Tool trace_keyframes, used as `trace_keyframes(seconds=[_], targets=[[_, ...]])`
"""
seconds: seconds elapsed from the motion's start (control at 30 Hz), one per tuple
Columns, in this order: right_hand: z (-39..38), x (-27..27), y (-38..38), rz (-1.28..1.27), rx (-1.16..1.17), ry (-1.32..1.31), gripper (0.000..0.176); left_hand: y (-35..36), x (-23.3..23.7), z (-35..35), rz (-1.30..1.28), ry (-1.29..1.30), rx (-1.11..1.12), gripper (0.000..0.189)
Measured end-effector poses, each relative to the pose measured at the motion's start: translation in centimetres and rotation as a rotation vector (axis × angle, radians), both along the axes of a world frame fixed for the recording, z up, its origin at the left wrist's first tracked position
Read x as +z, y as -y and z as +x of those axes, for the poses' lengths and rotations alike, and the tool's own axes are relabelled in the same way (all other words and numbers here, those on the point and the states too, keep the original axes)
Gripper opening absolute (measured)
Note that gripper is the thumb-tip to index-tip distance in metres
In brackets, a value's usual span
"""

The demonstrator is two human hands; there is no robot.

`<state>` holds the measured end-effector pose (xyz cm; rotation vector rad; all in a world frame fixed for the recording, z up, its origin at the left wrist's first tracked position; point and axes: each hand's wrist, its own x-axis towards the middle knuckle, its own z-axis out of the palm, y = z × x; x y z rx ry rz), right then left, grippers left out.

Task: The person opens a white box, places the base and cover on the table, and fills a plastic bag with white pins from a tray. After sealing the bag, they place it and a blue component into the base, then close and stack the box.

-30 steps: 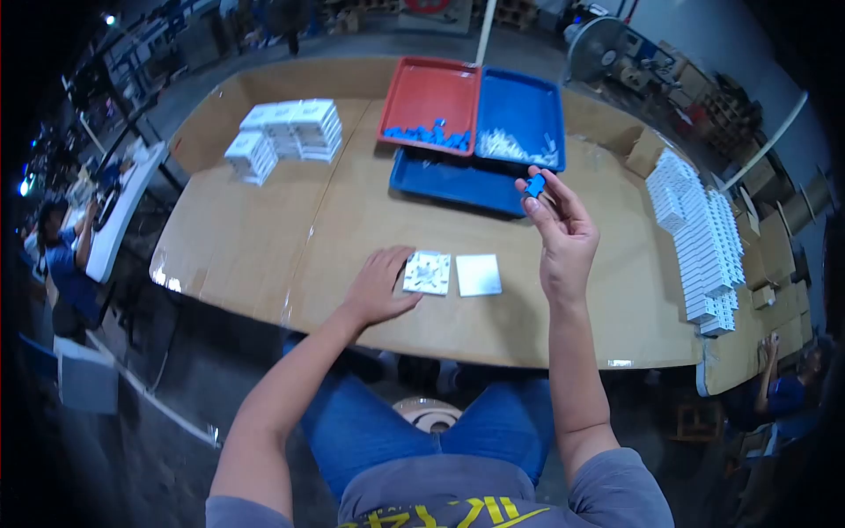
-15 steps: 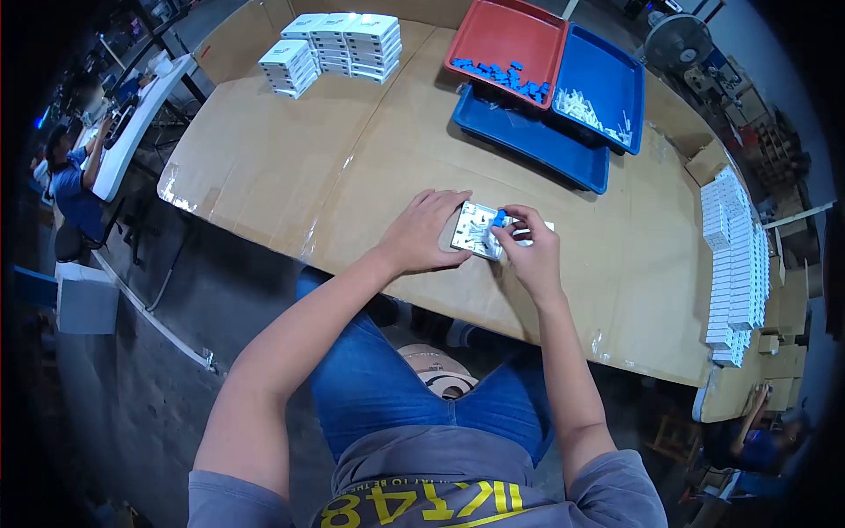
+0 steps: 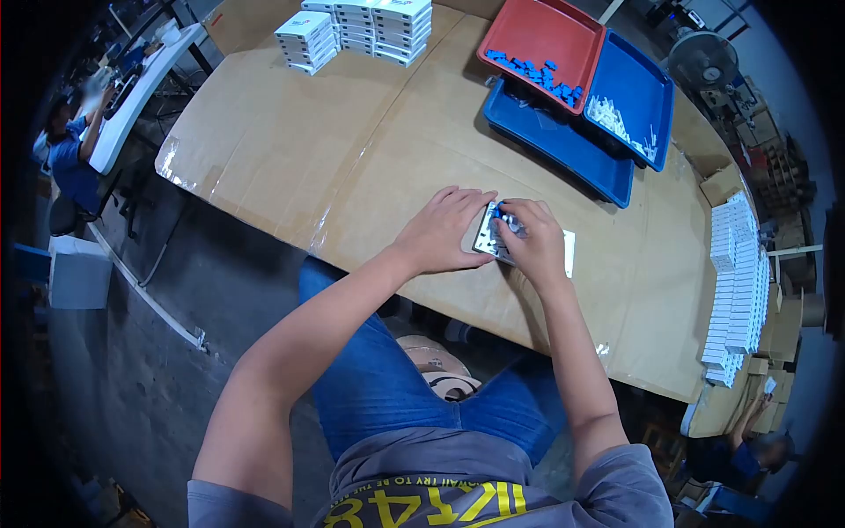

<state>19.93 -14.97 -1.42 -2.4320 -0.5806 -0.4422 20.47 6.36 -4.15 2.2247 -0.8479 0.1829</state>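
Note:
A white, box-like part (image 3: 487, 239) with small dark slots lies on the cardboard-covered table near its front edge. My left hand (image 3: 445, 231) grips its left side, thumb at the near edge and fingers at the far edge. Over its right portion is my right hand (image 3: 534, 236), fingers bent and pinched on a small blue piece (image 3: 498, 212) at the part's far side. My right hand hides much of the part. A flat white piece (image 3: 569, 253) lies just right of that hand.
Stacked white boxes (image 3: 356, 28) stand at the back left. A red tray (image 3: 550, 35) holds blue pieces; a blue tray (image 3: 641, 75) holds white pieces. Another blue tray (image 3: 559, 145) sits in front. More white boxes (image 3: 735, 282) line the right edge. Co-workers (image 3: 72, 158) are at both sides.
The view has shifted, so the table's contents appear displaced. My right hand has turned and moved over the part, bringing the blue piece to its far side. The flat white piece is more exposed.

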Motion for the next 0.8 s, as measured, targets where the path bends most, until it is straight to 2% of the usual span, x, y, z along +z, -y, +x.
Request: trace_keyframes(seconds=[0.53, 0.73, 0.8], targets=[[0.3, -0.2, -0.6, -0.070, -0.001, -0.006, 0.019, -0.1, -0.2, 0.2, 0.003, -0.005, -0.006, 0.095], [-0.2, -0.5, -0.8, -0.094, -0.040, -0.048, 0.023, -0.1, -0.1, 0.2, 0.011, -0.009, -0.008, 0.094], [-0.9, -0.3, -1.3, -0.182, -0.060, -0.036, 0.028, -0.1, -0.3, 0.3, 0.006, -0.018, -0.004, 0.093]])
